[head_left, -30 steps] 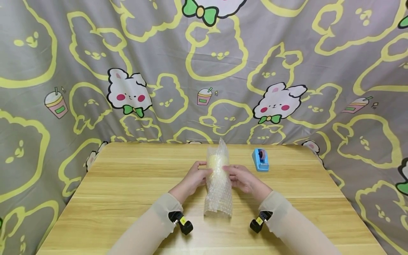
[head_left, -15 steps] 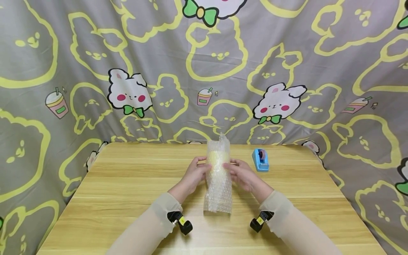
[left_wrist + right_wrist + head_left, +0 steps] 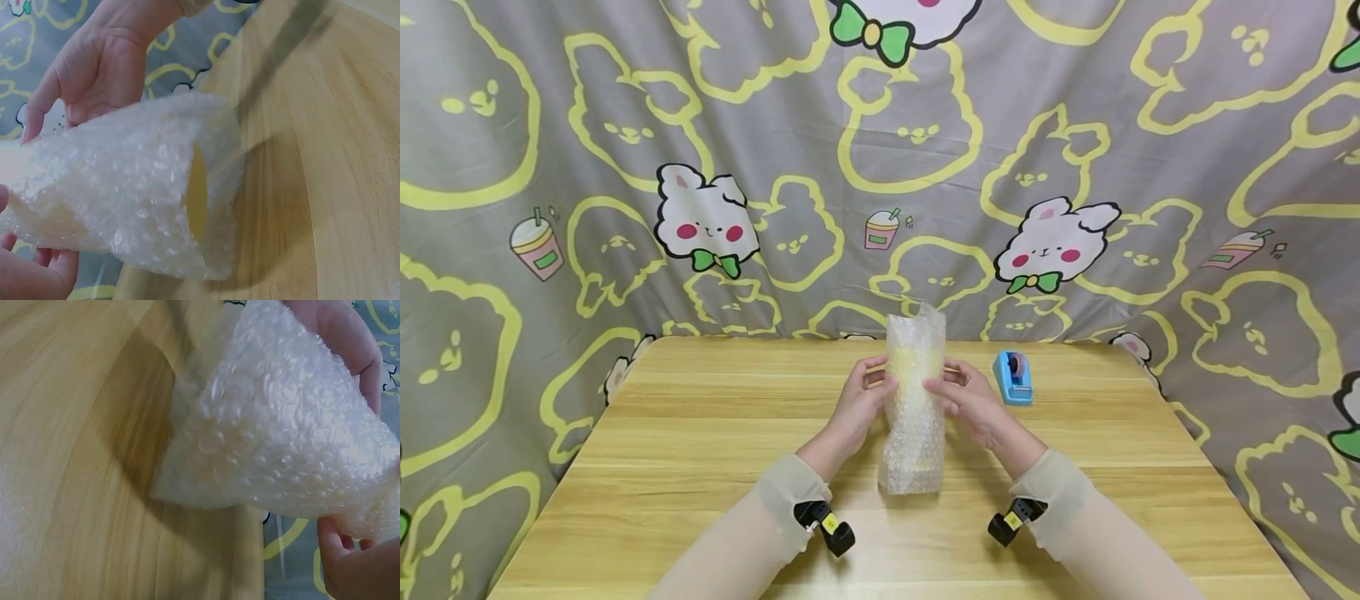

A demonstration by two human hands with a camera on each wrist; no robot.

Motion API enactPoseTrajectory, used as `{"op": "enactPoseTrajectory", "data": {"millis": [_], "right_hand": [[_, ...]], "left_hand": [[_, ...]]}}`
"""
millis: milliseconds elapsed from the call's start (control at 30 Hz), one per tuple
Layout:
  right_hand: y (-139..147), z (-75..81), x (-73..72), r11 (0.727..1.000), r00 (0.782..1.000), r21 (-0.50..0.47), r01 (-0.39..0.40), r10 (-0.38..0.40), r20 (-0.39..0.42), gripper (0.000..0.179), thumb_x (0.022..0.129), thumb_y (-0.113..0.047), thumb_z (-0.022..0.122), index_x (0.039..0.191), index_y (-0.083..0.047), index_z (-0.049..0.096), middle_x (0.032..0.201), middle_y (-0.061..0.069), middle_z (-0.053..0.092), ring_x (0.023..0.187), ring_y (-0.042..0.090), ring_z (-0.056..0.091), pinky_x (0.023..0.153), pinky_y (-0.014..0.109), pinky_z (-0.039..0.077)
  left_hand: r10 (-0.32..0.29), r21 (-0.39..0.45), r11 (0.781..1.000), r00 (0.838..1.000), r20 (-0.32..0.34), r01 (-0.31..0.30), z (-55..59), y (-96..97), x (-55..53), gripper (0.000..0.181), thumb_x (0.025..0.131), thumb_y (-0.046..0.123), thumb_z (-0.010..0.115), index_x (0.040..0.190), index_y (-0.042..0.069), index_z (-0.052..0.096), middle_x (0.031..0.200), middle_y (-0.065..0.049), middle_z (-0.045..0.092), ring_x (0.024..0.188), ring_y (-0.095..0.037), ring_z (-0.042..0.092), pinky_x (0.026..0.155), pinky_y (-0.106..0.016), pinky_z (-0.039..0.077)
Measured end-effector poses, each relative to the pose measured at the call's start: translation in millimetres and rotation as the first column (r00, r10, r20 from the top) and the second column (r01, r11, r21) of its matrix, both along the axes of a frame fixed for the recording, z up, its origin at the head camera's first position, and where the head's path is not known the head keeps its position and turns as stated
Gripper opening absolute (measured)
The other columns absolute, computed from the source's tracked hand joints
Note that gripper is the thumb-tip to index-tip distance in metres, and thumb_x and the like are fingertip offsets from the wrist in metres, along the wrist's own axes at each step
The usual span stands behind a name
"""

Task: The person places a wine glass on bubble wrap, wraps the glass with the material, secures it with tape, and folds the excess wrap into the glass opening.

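Note:
A long bundle of clear bubble wrap (image 3: 916,442) stands out between my hands in the head view. A pale yellow thing (image 3: 913,354) shows through its upper part, its kind blurred by the wrap. My left hand (image 3: 859,398) grips the left side, thumb in front and fingers round the back. On the right side my right hand (image 3: 973,402) holds it the same way. In the left wrist view the bubble wrap (image 3: 137,187) has an open end with a yellow patch inside. Loose film of the bubble wrap (image 3: 281,419) flares out in the right wrist view.
A blue tape dispenser (image 3: 1015,379) with a tape roll stands right of the hands, near the back of the wooden table (image 3: 715,417). Behind the table hangs a grey curtain (image 3: 820,142) with rabbit prints. Both wrists carry small black cameras.
The bundle has risen slightly in the head view and tilted, its top now overlapping the curtain more. Both hands have moved a little up with it, keeping their grip.

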State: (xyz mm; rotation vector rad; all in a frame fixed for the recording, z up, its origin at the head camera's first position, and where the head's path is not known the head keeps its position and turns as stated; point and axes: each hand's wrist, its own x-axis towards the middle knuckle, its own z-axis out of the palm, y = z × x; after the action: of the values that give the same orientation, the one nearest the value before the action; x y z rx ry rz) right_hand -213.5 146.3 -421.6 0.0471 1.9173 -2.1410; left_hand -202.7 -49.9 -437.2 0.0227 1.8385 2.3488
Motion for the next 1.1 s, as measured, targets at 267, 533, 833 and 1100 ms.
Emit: {"op": "enactPoseTrajectory", "data": {"millis": [267,533,833,1100], "right_hand": [[-2.2,3.9,2.6,1.0,0.997,0.029,-0.001,0.003,-0.075,0.075,0.09,-0.009,0.072,0.15,-0.002,0.029,0.141,0.021,0.04,0.119,0.026,0.051,0.098,0.034,0.048],[-4.4,5.0,4.4,1.0,0.992,-0.007,-0.01,0.009,-0.122,0.073,0.089,-0.001,0.069,0.149,-0.002,0.027,0.136,0.016,0.044,0.11,0.018,0.054,0.092,0.027,0.049],[-4.9,1.0,4.5,0.999,0.986,-0.029,-0.025,0.02,-0.166,0.077,0.087,0.005,0.069,0.149,-0.004,0.025,0.135,0.015,0.044,0.115,0.02,0.051,0.091,0.027,0.05],[-4.9,1.0,5.5,0.999,0.981,-0.028,-0.039,0.032,-0.191,0.079,0.086,0.007,0.068,0.149,-0.004,0.023,0.137,0.015,0.042,0.119,0.022,0.046,0.092,0.028,0.049]], "left_hand": [[0.04,0.045,0.998,0.996,-0.082,-0.037,4.5,2.4,1.5,0.05,0.094,0.002,0.059,0.141,0.001,0.042,0.136,-0.021,0.048,0.115,-0.026,0.055,0.096,-0.034,0.047],[0.06,0.098,0.994,0.991,-0.118,-0.048,7.5,3.0,3.9,0.048,0.094,-0.004,0.057,0.14,0.0,0.042,0.136,-0.02,0.047,0.113,-0.022,0.055,0.093,-0.03,0.048],[0.05,0.162,0.987,0.987,-0.154,-0.025,5.5,3.4,4.1,0.047,0.094,-0.004,0.054,0.139,-0.001,0.038,0.139,-0.018,0.045,0.117,-0.021,0.052,0.092,-0.027,0.046],[0.061,0.2,0.979,0.984,-0.169,-0.027,4.1,4.6,3.9,0.046,0.092,-0.007,0.051,0.136,-0.002,0.038,0.136,-0.016,0.045,0.117,-0.02,0.051,0.092,-0.027,0.047]]}}
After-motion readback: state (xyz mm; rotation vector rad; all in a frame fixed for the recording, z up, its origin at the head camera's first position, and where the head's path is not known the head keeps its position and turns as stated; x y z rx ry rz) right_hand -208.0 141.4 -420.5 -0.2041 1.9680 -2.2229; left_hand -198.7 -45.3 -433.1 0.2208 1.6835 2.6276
